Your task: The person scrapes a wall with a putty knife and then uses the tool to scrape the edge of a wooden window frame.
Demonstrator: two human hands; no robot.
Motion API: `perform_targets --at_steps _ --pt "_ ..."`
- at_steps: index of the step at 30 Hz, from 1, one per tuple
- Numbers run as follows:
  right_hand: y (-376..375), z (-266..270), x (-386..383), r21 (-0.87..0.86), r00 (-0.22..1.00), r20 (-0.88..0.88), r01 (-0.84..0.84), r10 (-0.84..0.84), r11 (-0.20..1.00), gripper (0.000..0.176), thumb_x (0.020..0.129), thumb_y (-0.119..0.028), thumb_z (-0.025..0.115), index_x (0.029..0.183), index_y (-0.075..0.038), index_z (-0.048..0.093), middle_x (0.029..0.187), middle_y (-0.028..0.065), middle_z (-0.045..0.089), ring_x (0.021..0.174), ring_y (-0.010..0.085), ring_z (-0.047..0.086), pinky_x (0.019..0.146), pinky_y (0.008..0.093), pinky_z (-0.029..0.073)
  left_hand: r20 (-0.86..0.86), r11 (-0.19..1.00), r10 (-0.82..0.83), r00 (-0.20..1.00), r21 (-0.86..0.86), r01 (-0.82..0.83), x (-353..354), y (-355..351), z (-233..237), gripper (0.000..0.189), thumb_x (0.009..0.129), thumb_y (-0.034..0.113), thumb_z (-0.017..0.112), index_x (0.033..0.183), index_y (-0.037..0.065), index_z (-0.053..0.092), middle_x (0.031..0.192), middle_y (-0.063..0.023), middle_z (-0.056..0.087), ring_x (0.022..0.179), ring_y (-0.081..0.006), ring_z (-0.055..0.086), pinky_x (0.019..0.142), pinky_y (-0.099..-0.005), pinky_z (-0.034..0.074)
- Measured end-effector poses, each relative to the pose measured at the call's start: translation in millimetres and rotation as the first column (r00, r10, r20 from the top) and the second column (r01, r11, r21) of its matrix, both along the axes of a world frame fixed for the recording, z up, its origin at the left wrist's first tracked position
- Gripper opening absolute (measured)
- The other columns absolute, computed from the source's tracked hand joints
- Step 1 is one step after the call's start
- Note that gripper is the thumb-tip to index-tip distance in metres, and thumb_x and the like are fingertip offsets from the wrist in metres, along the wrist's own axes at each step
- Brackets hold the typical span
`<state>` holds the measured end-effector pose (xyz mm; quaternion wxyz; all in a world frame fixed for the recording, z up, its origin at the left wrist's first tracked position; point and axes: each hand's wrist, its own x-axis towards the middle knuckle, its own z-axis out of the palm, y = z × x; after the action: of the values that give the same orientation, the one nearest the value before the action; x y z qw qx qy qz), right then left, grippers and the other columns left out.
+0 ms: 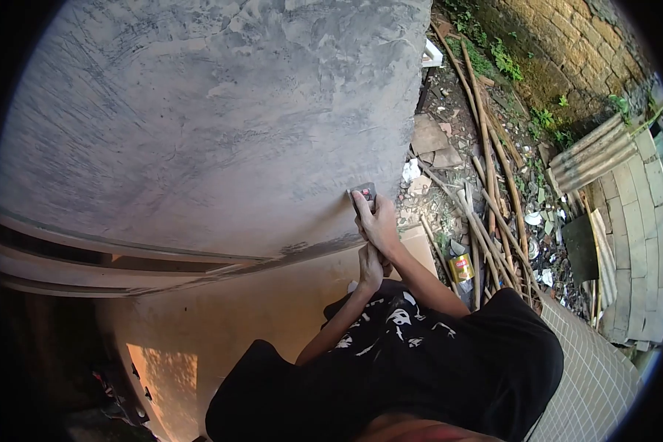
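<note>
A rough grey plastered wall (221, 125) fills the upper left of the head view. Near its right edge, my right hand (379, 225) grips a small dark flat tool (362, 194), whose blade lies at the wall surface. My left hand (370, 267) is just below, close against my right wrist, with its fingers curled. What the left fingers hold, if anything, is hidden behind the hands.
Long wooden poles (486, 169) lie over rubble at the right. A yellow can (461, 268) stands near them. Beyond are a brick wall (567, 44), corrugated sheets (593, 155) and stacked blocks (637, 236). A tan board (258, 309) extends below the plastered wall.
</note>
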<state>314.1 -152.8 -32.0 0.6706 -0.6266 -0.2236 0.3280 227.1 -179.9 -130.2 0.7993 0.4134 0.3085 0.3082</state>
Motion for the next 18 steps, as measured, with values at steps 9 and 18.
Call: perform_targets --at_steps 9,18 --pt "0 -5 -1 -0.018 0.999 0.021 -0.036 0.037 0.999 0.039 0.092 -0.030 0.058 0.066 -0.003 0.049 0.045 -0.0001 0.046 0.035 0.0065 0.042 0.032 0.0244 0.030 0.013 0.999 -0.031 0.999 -0.038 0.032 -6 -3 -11 0.050 0.098 0.049 0.032 0.066 0.011 0.036 0.048 0.0026 0.033 0.035 -0.0078 0.031 0.033 -0.0231 0.022" --pt "0 -12 -3 -0.079 0.999 0.033 0.015 -0.013 0.997 0.040 0.091 -0.030 0.058 0.065 -0.001 0.049 0.044 0.0024 0.047 0.035 0.0085 0.044 0.033 0.0259 0.031 -0.077 0.998 -0.005 0.997 -0.070 -0.001 -8 -6 0 0.049 0.098 0.048 0.031 0.067 0.011 0.035 0.049 0.0021 0.033 0.035 -0.0074 0.030 0.032 -0.0231 0.021"
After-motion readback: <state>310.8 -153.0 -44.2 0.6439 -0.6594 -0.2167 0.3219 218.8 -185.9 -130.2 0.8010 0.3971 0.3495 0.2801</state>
